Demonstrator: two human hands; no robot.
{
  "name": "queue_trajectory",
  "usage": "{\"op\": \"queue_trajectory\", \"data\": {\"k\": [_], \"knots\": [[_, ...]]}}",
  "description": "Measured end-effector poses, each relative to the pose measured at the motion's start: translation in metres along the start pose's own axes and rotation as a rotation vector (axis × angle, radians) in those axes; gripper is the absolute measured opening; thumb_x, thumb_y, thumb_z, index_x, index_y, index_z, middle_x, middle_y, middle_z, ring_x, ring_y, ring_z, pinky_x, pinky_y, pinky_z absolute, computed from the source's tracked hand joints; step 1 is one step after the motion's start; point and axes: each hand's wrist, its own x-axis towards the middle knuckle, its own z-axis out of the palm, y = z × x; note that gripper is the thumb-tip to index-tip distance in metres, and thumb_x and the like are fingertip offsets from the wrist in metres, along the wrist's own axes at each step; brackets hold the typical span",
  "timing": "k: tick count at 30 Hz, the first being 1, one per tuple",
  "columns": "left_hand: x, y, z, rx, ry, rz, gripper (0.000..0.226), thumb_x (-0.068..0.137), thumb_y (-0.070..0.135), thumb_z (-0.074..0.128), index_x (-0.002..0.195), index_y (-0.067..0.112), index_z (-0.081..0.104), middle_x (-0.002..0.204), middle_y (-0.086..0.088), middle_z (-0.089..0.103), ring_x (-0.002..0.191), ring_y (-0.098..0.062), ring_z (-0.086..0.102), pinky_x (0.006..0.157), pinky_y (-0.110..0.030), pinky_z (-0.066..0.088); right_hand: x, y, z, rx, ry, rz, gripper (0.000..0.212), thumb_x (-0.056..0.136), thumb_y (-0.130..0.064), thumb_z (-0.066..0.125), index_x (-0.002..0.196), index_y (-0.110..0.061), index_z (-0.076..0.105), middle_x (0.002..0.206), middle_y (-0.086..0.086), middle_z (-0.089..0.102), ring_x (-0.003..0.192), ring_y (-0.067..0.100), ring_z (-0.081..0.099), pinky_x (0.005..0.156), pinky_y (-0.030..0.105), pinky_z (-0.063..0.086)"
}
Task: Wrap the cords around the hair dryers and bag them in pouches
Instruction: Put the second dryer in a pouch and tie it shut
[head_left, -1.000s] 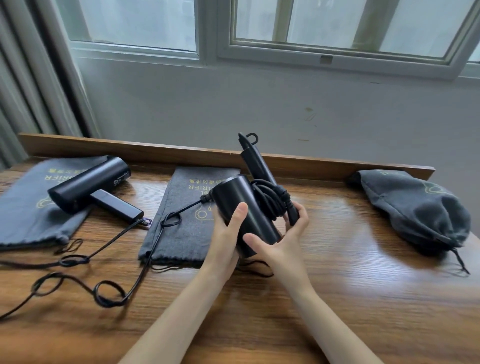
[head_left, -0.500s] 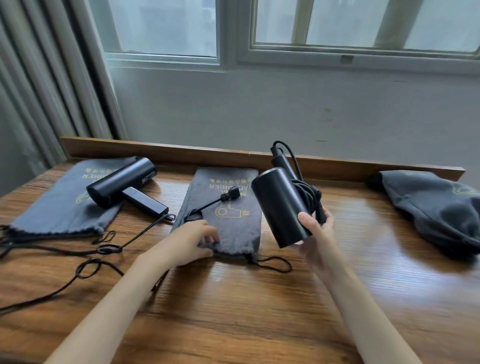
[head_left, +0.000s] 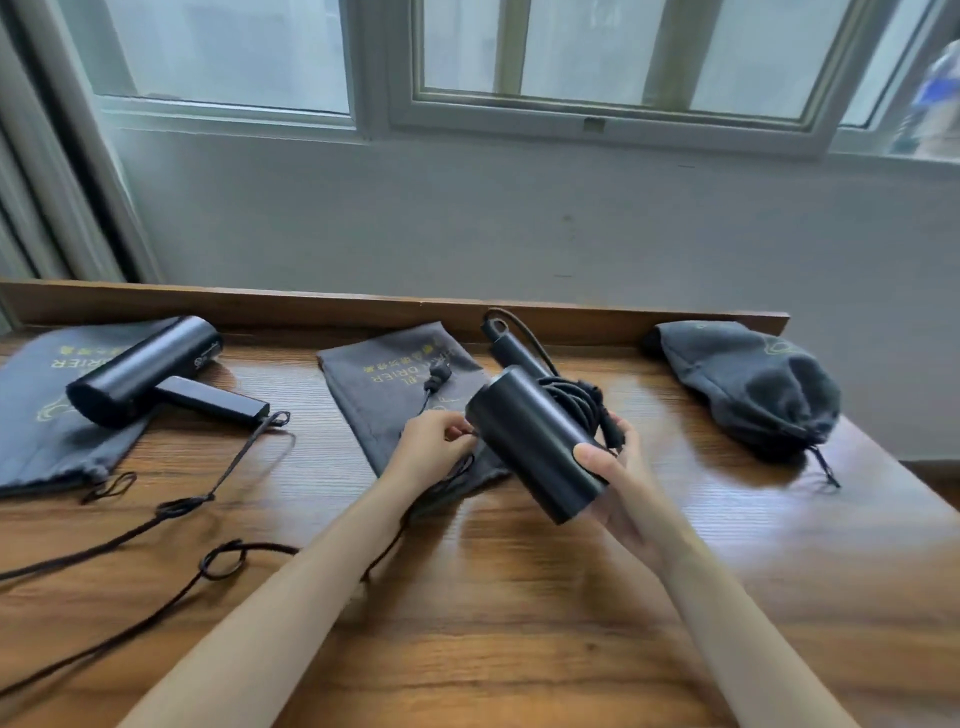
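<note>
Above the desk's middle, my right hand grips the rigid hair dryer by its slick-looking barrel, cord wrapped, while my left hand pinches the limp pouch near its mouth.

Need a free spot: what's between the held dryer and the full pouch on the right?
Head view: beyond the right hand gripping the dryer, only bare table up to the full pouch.

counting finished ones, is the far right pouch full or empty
Full, by its look: the far right pouch bulges, its mouth gathered shut; contents hidden.
</note>
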Motion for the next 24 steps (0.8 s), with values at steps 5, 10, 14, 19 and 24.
{"op": "queue_trajectory", "data": {"k": [5, 10, 14, 19, 24], "knots": [[-0.001, 0.008, -0.004, 0.018, 0.024, -0.008, 0.007, 0.08, 0.018, 0.065, 0.073, 0.018, 0.062, 0.073, 0.0, 0.061, 0.077, -0.017, 0.056, 0.068, -0.025, 0.04, -0.026, -0.005, -0.019, -0.091, 0.017, 0.001, 0.104, 0.048, -0.031, 0.082, 0.135, -0.036, 0.025, 0.129, 0.008, 0.049, 0.111, 0.028, 0.06, 0.066, 0.038, 0.055], [-0.005, 0.004, -0.021, 0.011, 0.071, -0.044, 0.012, 0.08, 0.022, 0.071, 0.078, 0.011, 0.066, 0.072, 0.001, 0.059, 0.076, -0.013, 0.054, 0.069, -0.024, 0.039, -0.049, -0.008, -0.033, -0.174, -0.013, 0.021, 0.117, 0.035, -0.04, 0.09, 0.134, -0.035, 0.028, 0.128, 0.009, 0.051, 0.102, 0.023, 0.064, 0.063, 0.033, 0.055], [-0.004, 0.008, -0.024, -0.053, 0.142, -0.072, 0.01, 0.079, 0.02, 0.071, 0.077, 0.012, 0.065, 0.074, -0.003, 0.063, 0.075, -0.017, 0.057, 0.074, -0.03, 0.049, -0.061, -0.008, -0.034, -0.231, -0.082, 0.055, 0.107, 0.036, -0.037, 0.088, 0.128, -0.037, 0.033, 0.127, 0.009, 0.051, 0.093, 0.017, 0.066, 0.06, 0.032, 0.055], [-0.011, 0.013, -0.035, -0.199, 0.065, -0.092, 0.014, 0.083, 0.016, 0.068, 0.073, 0.016, 0.058, 0.068, -0.001, 0.059, 0.064, -0.016, 0.056, 0.052, -0.021, 0.051, -0.065, 0.001, -0.027, -0.2, -0.133, 0.099, 0.108, 0.038, -0.036, 0.09, 0.13, -0.037, 0.033, 0.127, 0.009, 0.052, 0.092, 0.018, 0.067, 0.06, 0.031, 0.054], [-0.05, 0.003, -0.059, 0.409, -0.185, -0.082, 0.039, 0.08, 0.051, 0.063, 0.08, 0.014, 0.05, 0.077, 0.001, 0.056, 0.075, -0.019, 0.053, 0.064, -0.03, 0.039, -0.063, 0.003, -0.029, -0.16, -0.115, 0.103, 0.112, 0.032, -0.044, 0.093, 0.128, -0.041, 0.036, 0.129, 0.009, 0.053, 0.096, 0.022, 0.067, 0.063, 0.032, 0.055]]}}
